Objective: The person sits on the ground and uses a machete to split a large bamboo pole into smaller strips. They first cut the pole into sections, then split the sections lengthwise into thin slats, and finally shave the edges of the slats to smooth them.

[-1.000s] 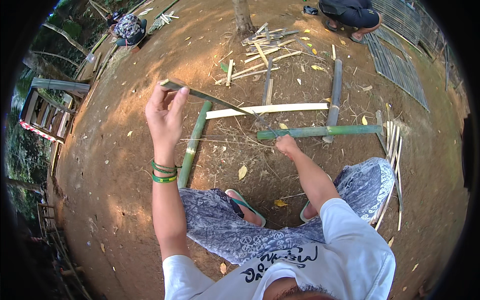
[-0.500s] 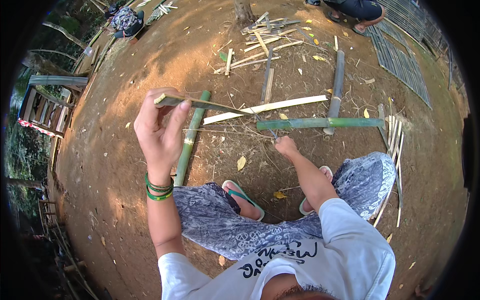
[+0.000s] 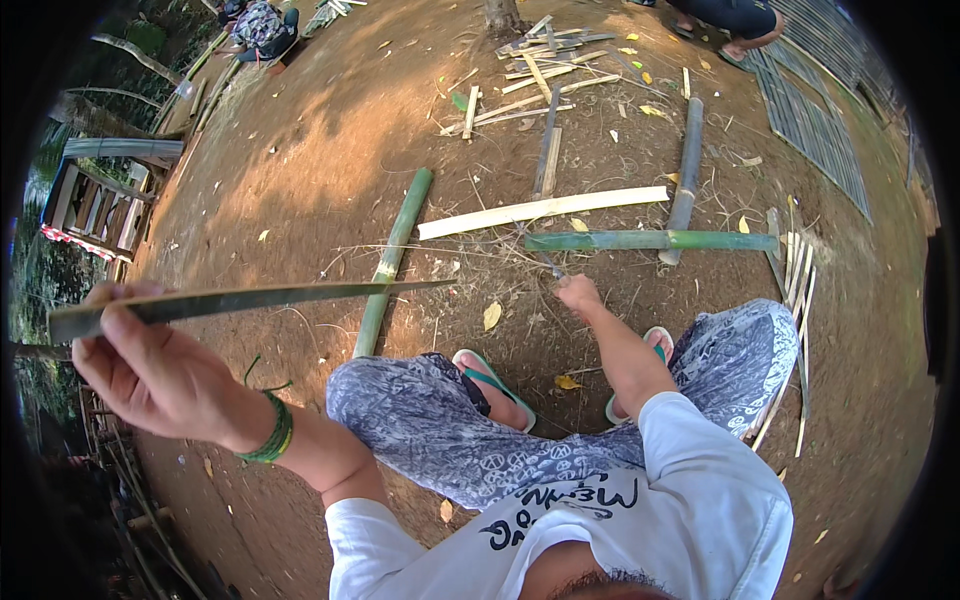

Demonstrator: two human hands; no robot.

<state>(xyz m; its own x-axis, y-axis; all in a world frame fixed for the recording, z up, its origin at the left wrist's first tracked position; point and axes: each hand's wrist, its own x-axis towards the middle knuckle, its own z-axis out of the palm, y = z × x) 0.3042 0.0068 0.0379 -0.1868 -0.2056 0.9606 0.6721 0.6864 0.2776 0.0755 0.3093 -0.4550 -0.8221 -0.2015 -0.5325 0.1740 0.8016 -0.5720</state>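
My left hand (image 3: 165, 375) is raised at the left, thumb and fingers pinching one end of a long bamboo strip (image 3: 255, 300). The strip's thin far end reaches over a green bamboo pole (image 3: 408, 215) lying on the ground. In front of my feet, my right hand (image 3: 577, 295) is closed round the handle of a knife (image 3: 547, 263), its narrow blade pointing away from me and up to the left. Just beyond the blade lies a green bamboo length (image 3: 610, 241). A pale split bamboo strip (image 3: 530, 211) rests behind it.
A dark bamboo pole (image 3: 687, 165) lies under the green length's right part. Split strips are piled (image 3: 545, 75) near a tree trunk (image 3: 502, 14). Thin strips (image 3: 800, 300) lie by my right knee. People crouch far left (image 3: 262, 32) and far right (image 3: 730, 22); a slatted bamboo panel (image 3: 815, 125) lies right.
My left hand has swung left and toward me with the bamboo strip, whose tip has come away from the knife. My right hand has stayed nearly in place.
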